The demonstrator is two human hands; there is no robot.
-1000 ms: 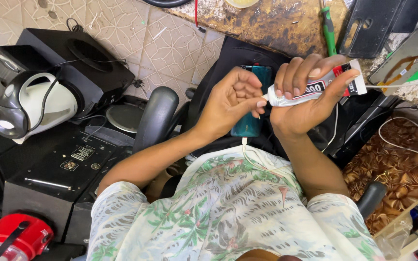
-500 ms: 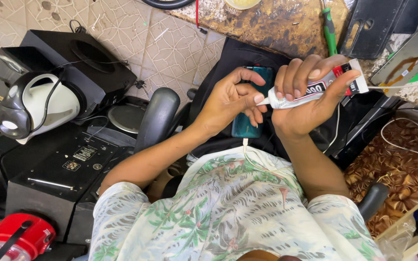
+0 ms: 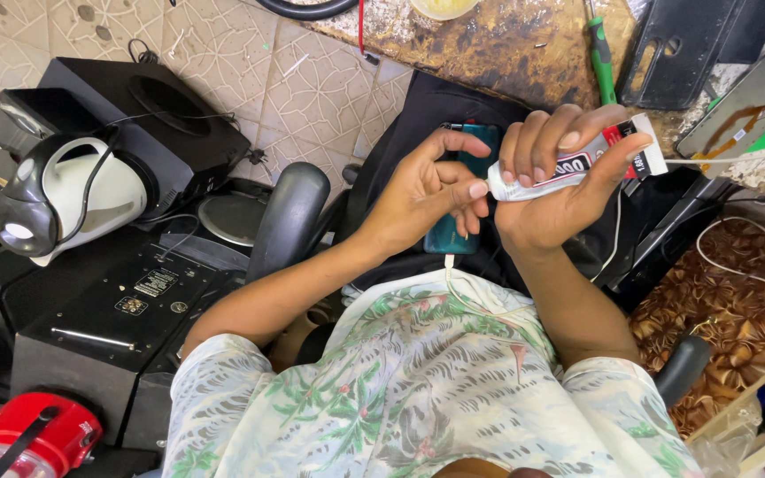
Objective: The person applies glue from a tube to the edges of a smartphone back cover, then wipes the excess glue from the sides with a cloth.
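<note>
At far left a red-lidded container (image 3: 33, 435) sits low in the frame, with a white and grey kettle-like appliance (image 3: 59, 199) above it, resting on black audio equipment (image 3: 126, 310). A black speaker box (image 3: 148, 111) stands behind on the tiled floor (image 3: 312, 88), and a grey chair armrest (image 3: 289, 217) rises just left of the person's forearm. The left hand (image 3: 418, 199) is partly curled, thumb and fingertips (image 3: 475, 188) pinched at the nozzle end of a small glue tube (image 3: 568, 164); whether a cap is between them cannot be told. A teal phone (image 3: 462, 235) shows behind that hand, lying on dark fabric; the hand hides most of it and contact cannot be confirmed. The right hand (image 3: 560, 190) is closed around the tube body, fingers wrapped over the top, thumb beneath, holding it roughly level with the nozzle pointing left. The tube thus spans both hands, above and just right of the phone. Judged step: the nozzle is being tended, opened or cleared, with glue apparently not yet applied. The next move would call for a steady grip and light squeeze with the tip directed at the phone's edge. A green-handled screwdriver (image 3: 601, 53) lies on the stained bench (image 3: 489, 40) above; patterned brown cloth (image 3: 728, 301) and white cable (image 3: 737, 265) lie at right.
</note>
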